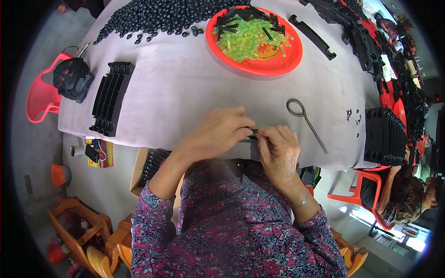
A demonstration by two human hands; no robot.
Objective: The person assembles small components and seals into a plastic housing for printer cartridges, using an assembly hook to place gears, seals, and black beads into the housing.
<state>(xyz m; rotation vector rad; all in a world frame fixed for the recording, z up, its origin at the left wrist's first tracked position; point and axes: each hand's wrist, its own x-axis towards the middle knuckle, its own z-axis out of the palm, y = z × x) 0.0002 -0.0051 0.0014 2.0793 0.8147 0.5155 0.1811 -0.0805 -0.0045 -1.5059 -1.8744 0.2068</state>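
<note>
My left hand [218, 132] and my right hand [282, 150] meet at the near edge of the cloth-covered table [176, 92]. Between their fingertips is a small dark piece with a green tint [253, 133], mostly covered by the fingers. Both hands pinch it, one from each side. To the right of them lies a metal rod with a looped end [303, 116]. Farther off, a red oval plate [222, 58] holds clear green strips [245, 37] and black strips [227, 28].
Black round beads [162, 16] are heaped at the far left. Ribbed black plastic parts [111, 99] lie left; more stand stacked [384, 136] at right, near tiny black bits [354, 116]. A long black curved part [313, 37] lies beyond the plate. Another person [408, 199] sits at right.
</note>
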